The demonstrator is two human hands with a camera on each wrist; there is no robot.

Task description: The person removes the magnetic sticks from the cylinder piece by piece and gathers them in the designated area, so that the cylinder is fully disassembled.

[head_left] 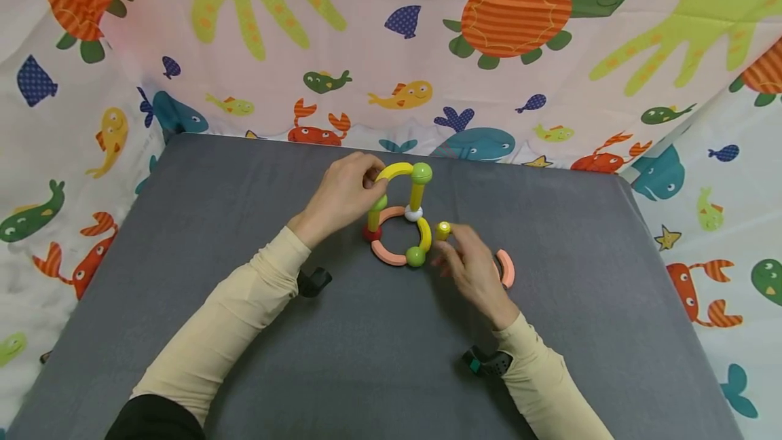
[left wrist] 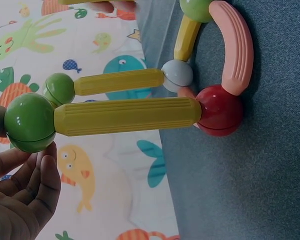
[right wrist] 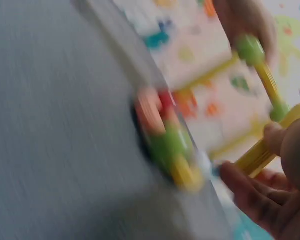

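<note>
Knocking the ring apart seems the main risk, should the right hand swing into it from its right. Those fingers pinch a yellow rod, which sits between thumb and fingertips, apart from the ring. Right of the ring, a loose pink curve lies partly hidden by that hand. Above the ring's left side, the left hand pinches a green ball; a tug might pull the yellow post off its red ball.
</note>
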